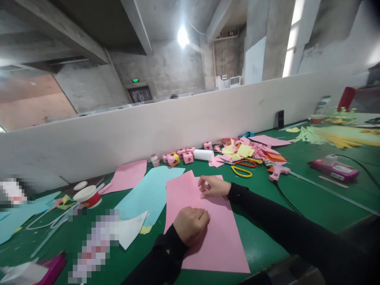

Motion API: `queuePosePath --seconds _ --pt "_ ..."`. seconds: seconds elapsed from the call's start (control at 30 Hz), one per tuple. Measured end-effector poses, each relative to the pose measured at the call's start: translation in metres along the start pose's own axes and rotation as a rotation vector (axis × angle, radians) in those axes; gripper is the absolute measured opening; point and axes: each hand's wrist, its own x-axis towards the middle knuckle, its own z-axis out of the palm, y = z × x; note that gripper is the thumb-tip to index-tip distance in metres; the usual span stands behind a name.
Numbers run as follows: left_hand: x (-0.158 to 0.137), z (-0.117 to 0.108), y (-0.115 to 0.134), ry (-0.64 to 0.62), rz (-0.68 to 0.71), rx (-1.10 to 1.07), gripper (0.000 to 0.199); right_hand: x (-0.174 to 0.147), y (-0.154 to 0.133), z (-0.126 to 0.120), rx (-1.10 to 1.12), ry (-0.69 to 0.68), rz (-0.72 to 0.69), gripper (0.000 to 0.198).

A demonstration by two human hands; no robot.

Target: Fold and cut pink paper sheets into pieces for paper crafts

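A sheet of pink paper (219, 241) lies on the table in front of me, its upper left part slightly lifted along a crease. My left hand (191, 225) is closed in a fist and rests on the sheet's left side; its fingertips are tucked out of sight, so anything in them is hidden. Over the top part of the same paper is my right hand (214, 185), fingers bent, with a gap between thumb and forefinger. Light blue paper (148, 190) lies to the left, touching the pink sheet.
Behind my hands are scissors (242, 171), pink paper cubes (188, 158), a white roll (204, 154) and paper scraps (261, 150). A pink glue gun (279, 172) with a cord lies right. A paper cup (87, 196) stands left. A white partition (178, 122) borders the green table (267, 241).
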Motion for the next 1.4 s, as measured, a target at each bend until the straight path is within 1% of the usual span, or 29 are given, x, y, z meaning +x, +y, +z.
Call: queuePosePath --seconds 0.07,0.1,0.2,0.27,0.43,0.7,0.8,0.9,1.03,1.23,1.4 --pt "0.0 -0.001 0.001 -0.016 -0.02 -0.011 0.02 0.0 0.0 -0.001 -0.082 0.066 -0.082 0.054" --pt "0.001 -0.002 0.001 -0.019 -0.027 -0.013 0.02 0.0 0.0 -0.001 -0.113 0.076 -0.11 0.053" --pt "0.002 -0.005 -0.001 0.004 -0.028 -0.009 0.017 0.0 0.002 -0.001 -0.127 0.022 -0.141 0.036" --pt "0.003 -0.006 -0.004 0.042 -0.019 0.01 0.012 0.001 0.003 -0.001 -0.101 -0.023 -0.13 0.029" --pt "0.006 -0.009 -0.012 0.126 0.038 0.093 0.006 0.001 0.003 0.0 -0.051 -0.046 -0.092 0.027" --pt "0.015 -0.024 -0.011 0.084 0.074 0.149 0.009 0.003 0.006 0.0 -0.03 -0.05 -0.057 0.026" --pt "0.017 -0.027 -0.01 0.084 0.098 0.153 0.01 0.003 0.007 0.001 -0.035 -0.051 -0.05 0.028" --pt "0.019 -0.032 -0.007 0.097 0.085 0.14 0.011 0.003 0.008 0.001 -0.03 -0.053 -0.051 0.03" --pt "0.026 -0.045 -0.004 0.101 0.066 0.121 0.015 0.003 0.007 0.001 -0.019 -0.05 -0.051 0.03" --pt "0.038 -0.075 -0.001 0.115 0.02 0.076 0.017 0.002 0.007 0.002 0.03 -0.058 -0.072 0.03" --pt "0.044 -0.099 -0.007 0.153 0.008 0.091 0.018 0.003 0.005 0.001 0.019 -0.058 -0.061 0.027"
